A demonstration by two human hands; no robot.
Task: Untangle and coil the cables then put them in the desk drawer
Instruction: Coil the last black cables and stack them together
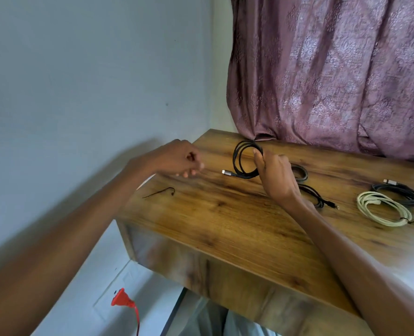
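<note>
A person's right hand (273, 175) grips a coiled black braided cable (243, 160) upright just above the wood-grain bench (225, 226), its silver connector (226, 172) pointing left. The left hand (179, 161) hovers nearby over the bench's left end, fingers loosely curled and holding nothing. A thin black twist tie (161, 191) lies near the left edge. Further right rest a second black coil (300, 172), a loose black lead (318, 198), a tied cream-coloured coil (382, 210) and a dark grey coil (399, 192). A patterned mauve curtain (334, 69) hangs behind; a red plug (122, 298) shows below. To finish this step cleanly, the loops should probably be kept pinched at one point while the free hand fetches the tie and wraps it there, tucking the connector end so nothing springs loose. No drawer is visible.
</note>
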